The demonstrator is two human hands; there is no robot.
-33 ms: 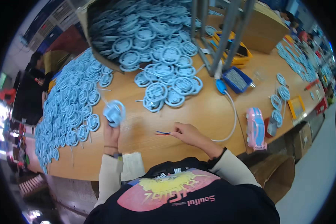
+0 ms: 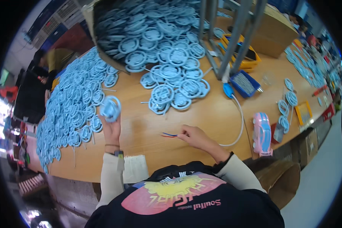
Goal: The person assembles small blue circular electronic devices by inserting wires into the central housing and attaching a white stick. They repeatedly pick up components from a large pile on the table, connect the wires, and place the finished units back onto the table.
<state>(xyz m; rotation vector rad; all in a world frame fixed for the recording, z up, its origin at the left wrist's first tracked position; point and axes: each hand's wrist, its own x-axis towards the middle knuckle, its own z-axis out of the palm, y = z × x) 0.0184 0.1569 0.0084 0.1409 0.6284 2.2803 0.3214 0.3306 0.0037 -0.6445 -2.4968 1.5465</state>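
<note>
My left hand holds up a round light-blue plastic piece near the right edge of a large pile of similar pieces. The piece hides most of the fingers, and its finer details are blurred. Farther to the right, above the bare wood, my right hand has its fingers pinched closed on thin red and blue wires, whose ends point left. More light-blue pieces spill from an open carton onto the table ahead of my hands.
Grey metal legs stand beside the carton. To their right are a yellow bin, a blue tray of small parts and a white cable. A pink-and-blue toy car sits at the table's right, near a yellow frame.
My left hand has shifted slightly left with the light-blue piece, toward the left pile. My right hand keeps its pinch on the wires. The whole view has shifted a little.
</note>
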